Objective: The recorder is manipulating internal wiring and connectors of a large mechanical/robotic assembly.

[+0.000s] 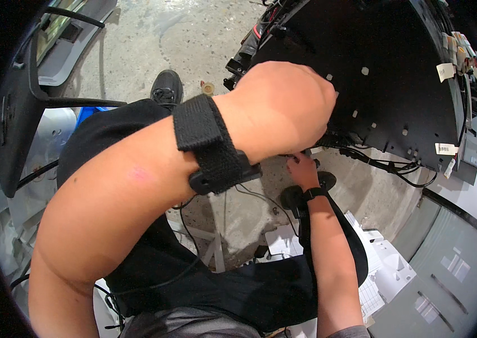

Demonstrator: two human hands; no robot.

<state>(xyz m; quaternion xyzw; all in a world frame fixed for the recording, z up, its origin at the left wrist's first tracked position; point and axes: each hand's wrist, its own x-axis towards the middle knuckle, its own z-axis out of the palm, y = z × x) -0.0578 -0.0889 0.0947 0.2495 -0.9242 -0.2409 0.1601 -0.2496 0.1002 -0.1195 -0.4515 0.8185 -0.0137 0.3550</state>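
A large black panel [357, 50] dotted with small pale square pads stands at the upper right. My left hand [286, 107] is bent at the wrist against its left part, back of the hand toward me. Its fingers are hidden behind the hand, so what they touch does not show. Below the panel's lower edge my right hand [303, 170] has its fingers curled in near a dark cable bundle [357, 152]. Something small and dark shows beside those fingers, too small to name. Black straps sit on both my wrists, the left one a wide band [207, 138].
Tagged wires [446, 71] hang along the panel's right side. A black frame [19, 107] stands at the left, next to clear plastic wrapping [24, 208]. White papers [376, 265] lie beside my right leg. A glossy grey cabinet [452, 265] stands at the lower right.
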